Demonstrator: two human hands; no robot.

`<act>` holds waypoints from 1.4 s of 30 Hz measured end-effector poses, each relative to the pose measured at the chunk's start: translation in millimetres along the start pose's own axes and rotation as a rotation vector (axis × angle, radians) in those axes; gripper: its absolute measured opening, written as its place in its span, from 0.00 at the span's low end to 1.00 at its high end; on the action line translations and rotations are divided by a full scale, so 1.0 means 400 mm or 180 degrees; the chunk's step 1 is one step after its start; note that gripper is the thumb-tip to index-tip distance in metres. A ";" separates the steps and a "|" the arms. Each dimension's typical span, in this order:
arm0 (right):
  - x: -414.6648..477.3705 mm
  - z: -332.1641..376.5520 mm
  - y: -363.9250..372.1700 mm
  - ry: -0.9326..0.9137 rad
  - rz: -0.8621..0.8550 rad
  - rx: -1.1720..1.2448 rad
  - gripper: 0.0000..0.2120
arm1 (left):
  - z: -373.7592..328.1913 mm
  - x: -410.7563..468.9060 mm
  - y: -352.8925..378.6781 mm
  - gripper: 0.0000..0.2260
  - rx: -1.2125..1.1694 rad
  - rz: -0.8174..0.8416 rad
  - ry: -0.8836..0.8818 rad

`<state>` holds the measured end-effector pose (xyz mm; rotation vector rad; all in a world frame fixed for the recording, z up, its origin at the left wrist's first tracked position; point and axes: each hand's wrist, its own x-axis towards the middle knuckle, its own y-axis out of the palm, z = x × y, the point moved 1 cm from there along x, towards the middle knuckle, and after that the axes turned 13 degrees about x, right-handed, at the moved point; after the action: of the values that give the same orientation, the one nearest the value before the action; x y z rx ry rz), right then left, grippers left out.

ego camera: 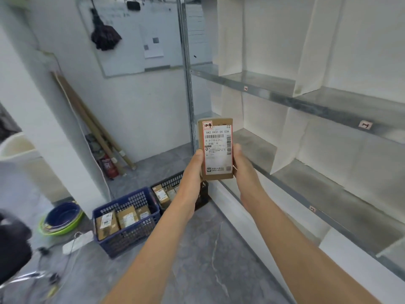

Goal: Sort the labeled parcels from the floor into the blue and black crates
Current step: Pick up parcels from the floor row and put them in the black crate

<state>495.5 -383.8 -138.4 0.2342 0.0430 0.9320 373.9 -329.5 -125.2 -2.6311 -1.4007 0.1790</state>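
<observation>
A small brown parcel (217, 150) with a white shipping label stands upright in front of me, label facing me. My left hand (192, 170) grips its left edge and my right hand (243, 167) grips its right edge. Down on the floor, the blue crate (129, 235) holds several labeled brown parcels (126, 218). Behind it sits the black crate (201, 198), partly hidden by my left forearm, with more parcels (163, 195) inside.
A metal shelving rack (306, 102) with white dividers fills the right side. Stacked basins (62, 218), a power strip (77, 241) and cables lie at left. Wooden poles (94, 126) and a fire extinguisher (109, 166) lean in the corner.
</observation>
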 end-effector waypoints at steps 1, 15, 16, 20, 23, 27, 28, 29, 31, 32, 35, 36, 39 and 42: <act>0.024 -0.012 0.023 0.0019 0.0031 0.0010 0.25 | 0.012 0.029 -0.025 0.16 0.0002 -0.0027 -0.0047; 0.345 -0.134 0.255 0.0373 0.0137 0.0031 0.23 | 0.108 0.341 -0.267 0.17 -0.0044 -0.0135 -0.0152; 0.370 -0.148 0.266 0.0401 0.0175 0.0021 0.23 | 0.117 0.363 -0.280 0.16 -0.0037 -0.0163 -0.0177; 0.484 -0.212 0.303 0.0606 0.0346 0.0003 0.22 | 0.159 0.466 -0.316 0.16 0.0005 -0.0253 -0.0311; 0.594 -0.270 0.322 0.0715 0.0534 -0.0043 0.24 | 0.205 0.566 -0.331 0.18 0.0020 -0.0396 -0.0433; 0.763 -0.355 0.333 0.1029 0.0748 -0.0101 0.26 | 0.254 0.702 -0.328 0.18 -0.0066 -0.0500 -0.0612; 0.804 -0.377 0.336 0.1126 0.0799 -0.0098 0.26 | 0.265 0.733 -0.327 0.18 -0.0067 -0.0546 -0.0686; 0.839 -0.397 0.339 0.1208 0.0823 -0.0098 0.26 | 0.277 0.764 -0.328 0.18 -0.0084 -0.0592 -0.0783; 0.902 -0.437 0.345 0.1341 0.0854 -0.0060 0.24 | 0.312 0.828 -0.333 0.20 -0.0160 -0.0658 -0.0949; 0.931 -0.461 0.349 0.1440 0.0854 -0.0070 0.22 | 0.331 0.857 -0.337 0.22 -0.0185 -0.0676 -0.1057; 1.010 -0.529 0.371 0.1735 0.0864 -0.0121 0.23 | 0.379 0.932 -0.354 0.22 -0.0156 -0.0744 -0.1285; 1.039 -0.556 0.379 0.1822 0.0840 -0.0148 0.23 | 0.401 0.960 -0.363 0.21 -0.0152 -0.0774 -0.1364; 1.124 -0.638 0.412 0.1970 0.0829 -0.0175 0.21 | 0.482 1.057 -0.395 0.20 -0.0222 -0.0809 -0.1618; 1.213 -0.737 0.449 0.2119 0.0782 -0.0244 0.21 | 0.571 1.167 -0.435 0.14 -0.0306 -0.0772 -0.1907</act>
<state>602.8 160.6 -355.2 -0.1543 0.6018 1.2214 451.4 172.6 -330.9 -2.5578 -1.9233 0.9519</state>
